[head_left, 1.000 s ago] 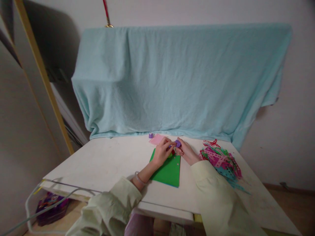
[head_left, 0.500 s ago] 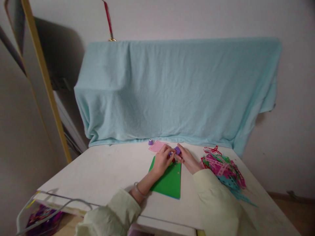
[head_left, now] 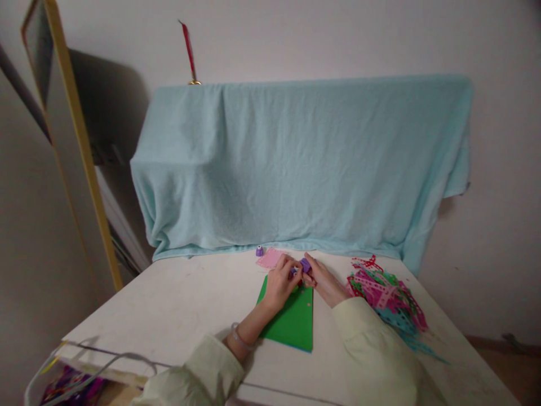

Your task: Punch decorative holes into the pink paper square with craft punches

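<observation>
My right hand (head_left: 324,281) is closed around a small purple craft punch (head_left: 305,264) above the far end of a green sheet (head_left: 291,324). Close beside it, my left hand (head_left: 280,285) has its thumb and fingertips pinched together at a small purple and white piece, too small to name. Bits of red and yellow-green show under the fingers. The green sheet lies flat on the table with a blue edge showing beneath it. Behind the left hand rests a pink sheet (head_left: 269,258) with a notched edge. Another small purple punch (head_left: 259,251) stands left of it.
A heap of punched strips (head_left: 386,296) in pink, red, green and blue lies on the right of the white table (head_left: 169,310). A light blue cloth (head_left: 304,163) hangs behind the table. At the lower left is a container (head_left: 71,383) with purple contents.
The view has tilted slightly upward, so the table sits lower in the picture. Both hands stay together over the green sheet, with only small finger movement.
</observation>
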Demonstrator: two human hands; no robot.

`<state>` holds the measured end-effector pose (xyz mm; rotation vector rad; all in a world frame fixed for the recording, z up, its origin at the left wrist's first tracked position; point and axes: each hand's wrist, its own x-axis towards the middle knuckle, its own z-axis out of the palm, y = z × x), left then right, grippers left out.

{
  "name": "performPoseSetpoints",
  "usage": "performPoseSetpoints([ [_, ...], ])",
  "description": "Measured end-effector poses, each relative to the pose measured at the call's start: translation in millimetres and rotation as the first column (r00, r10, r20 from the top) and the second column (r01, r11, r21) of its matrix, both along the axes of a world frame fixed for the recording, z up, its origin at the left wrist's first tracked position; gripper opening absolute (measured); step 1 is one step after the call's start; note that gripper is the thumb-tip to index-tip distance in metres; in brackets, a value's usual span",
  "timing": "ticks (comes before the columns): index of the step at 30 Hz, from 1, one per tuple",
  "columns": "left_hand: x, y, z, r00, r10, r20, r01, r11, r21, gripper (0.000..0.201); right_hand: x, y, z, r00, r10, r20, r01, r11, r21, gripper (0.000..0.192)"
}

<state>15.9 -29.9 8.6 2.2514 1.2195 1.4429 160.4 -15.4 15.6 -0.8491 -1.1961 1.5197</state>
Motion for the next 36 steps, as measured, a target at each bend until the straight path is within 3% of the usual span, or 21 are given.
performPoseSetpoints([
  [7,2,0,0.3,0.997,-0.052,0.061,0.053,0.999,-0.013,0.015,6,6,-6.0,1.000,-0.028,0.003,0.028,0.999,-0.031,0.054],
  [13,4,-6,2.9,0.979,-0.187,-0.085,0.185,0.982,-0.032,0.015,20,17,-7.4,0.987,-0.146,-0.072,0.139,0.985,-0.100,0.045],
  [19,5,-11,10.9,0.938,-0.288,-0.194,0.296,0.955,0.014,0.023,30,19,-0.7,0.980,-0.103,-0.172,0.090,0.993,-0.082,0.044],
  [28,9,-7,7.2,0.972,-0.204,-0.115,0.211,0.976,0.057,0.009,34,21,1.1,0.964,-0.003,-0.265,-0.012,0.998,-0.057,0.045],
  [36,7,-9,11.3,0.977,-0.160,-0.140,0.170,0.984,0.058,0.013,33,24,-5.2,0.968,0.018,-0.252,-0.042,0.995,-0.091,0.044],
])
